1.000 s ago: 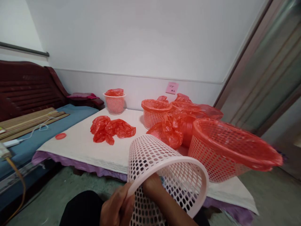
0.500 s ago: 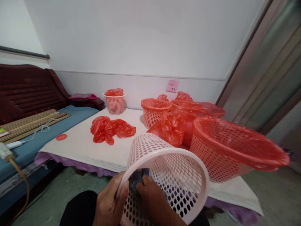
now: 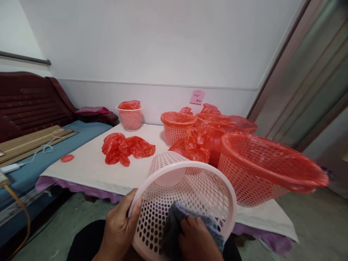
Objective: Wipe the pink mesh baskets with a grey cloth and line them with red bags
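Observation:
A pale pink perforated plastic basket (image 3: 163, 177) lies tipped toward me at the table's near edge, its mouth facing me. My left hand (image 3: 119, 226) grips its rim at the left, thumb inside and fingers outside. Inside the basket, my right hand (image 3: 195, 235) holds a dark grey-blue cloth (image 3: 174, 221) against the lower inner wall. Part of the cloth is hidden under that hand.
On the white-covered table (image 3: 89, 159) lie crumpled red plastic bags (image 3: 127, 146) and a small red disc (image 3: 67, 158). Red-lined baskets (image 3: 178, 132) stand behind, a large one (image 3: 244, 174) at right. Another basket (image 3: 130, 119) stands back left, near a bench (image 3: 24, 105).
My right hand has moved the cloth from the basket's left inner side to the lower right, nearer its mouth. My left hand keeps its grip on the rim.

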{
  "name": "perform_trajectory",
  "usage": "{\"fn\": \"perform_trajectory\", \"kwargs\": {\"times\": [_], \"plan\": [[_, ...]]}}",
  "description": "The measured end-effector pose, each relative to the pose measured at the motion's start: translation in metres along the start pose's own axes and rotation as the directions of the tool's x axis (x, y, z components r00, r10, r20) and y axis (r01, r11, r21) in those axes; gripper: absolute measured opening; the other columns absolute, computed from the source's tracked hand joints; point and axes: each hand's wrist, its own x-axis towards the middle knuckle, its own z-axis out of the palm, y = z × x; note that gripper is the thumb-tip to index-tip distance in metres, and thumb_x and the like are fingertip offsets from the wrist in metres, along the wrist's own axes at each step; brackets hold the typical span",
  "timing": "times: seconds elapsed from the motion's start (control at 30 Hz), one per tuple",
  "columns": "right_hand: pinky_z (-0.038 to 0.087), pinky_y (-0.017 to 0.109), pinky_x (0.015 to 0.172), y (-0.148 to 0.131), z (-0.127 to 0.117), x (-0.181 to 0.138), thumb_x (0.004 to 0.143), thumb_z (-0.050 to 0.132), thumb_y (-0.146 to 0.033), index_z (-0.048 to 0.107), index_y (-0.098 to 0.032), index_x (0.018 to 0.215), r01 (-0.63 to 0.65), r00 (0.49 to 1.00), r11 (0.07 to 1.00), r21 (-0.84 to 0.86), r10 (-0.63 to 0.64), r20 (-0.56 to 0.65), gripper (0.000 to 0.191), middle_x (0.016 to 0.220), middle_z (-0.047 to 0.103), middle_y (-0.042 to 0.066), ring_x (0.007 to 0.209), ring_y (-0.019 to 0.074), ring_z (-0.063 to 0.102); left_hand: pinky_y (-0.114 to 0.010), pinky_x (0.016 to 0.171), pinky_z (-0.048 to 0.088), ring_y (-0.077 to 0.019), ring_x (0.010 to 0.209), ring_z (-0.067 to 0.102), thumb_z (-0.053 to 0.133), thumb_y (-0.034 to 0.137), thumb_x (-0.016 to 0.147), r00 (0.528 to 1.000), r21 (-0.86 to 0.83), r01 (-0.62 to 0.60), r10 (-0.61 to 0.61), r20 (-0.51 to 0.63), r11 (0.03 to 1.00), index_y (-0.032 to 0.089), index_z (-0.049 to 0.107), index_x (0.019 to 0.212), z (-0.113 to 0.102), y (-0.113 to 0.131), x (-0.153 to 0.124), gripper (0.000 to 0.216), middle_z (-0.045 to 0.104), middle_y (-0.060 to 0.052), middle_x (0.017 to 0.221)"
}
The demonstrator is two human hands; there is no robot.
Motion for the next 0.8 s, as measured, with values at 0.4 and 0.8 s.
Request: {"fn": "perform_trajectory", "kwargs": {"times": [0.4,0.8], "plan": [[0.044,0.04,0.08,-0.004,0.038,-0.019,0.084,0.06,-0.023,0.063,-0.022,0.103,0.093,0.976,0.988,-0.124,-0.114,-0.183,0.019,0.096,0.069,0.01,0.091,0.0261,0.059,-0.021,0.076,0.051,-0.0138,0.086,0.068,0.053,0.034,0.089,0.985,-0.233,0.137,-0.106,0.137,0.963,0.022,0.064,0.107,-0.009,0.013,0.034,0.024,0.073,0.001,0.093],[0.049,0.04,0.074,-0.06,-0.009,0.043,0.076,0.06,-0.032,0.056,-0.019,0.114,-0.042,0.972,0.951,0.305,0.11,-0.209,0.04,0.1,0.063,0.011,0.085,0.0266,0.057,-0.033,0.089,0.05,-0.0214,0.109,0.062,0.045,0.047,0.091,0.832,-0.307,0.553,-0.489,0.264,0.775,0.022,0.051,0.127,0.014,0.007,-0.038,0.044,0.064,-0.007,0.124]]}}
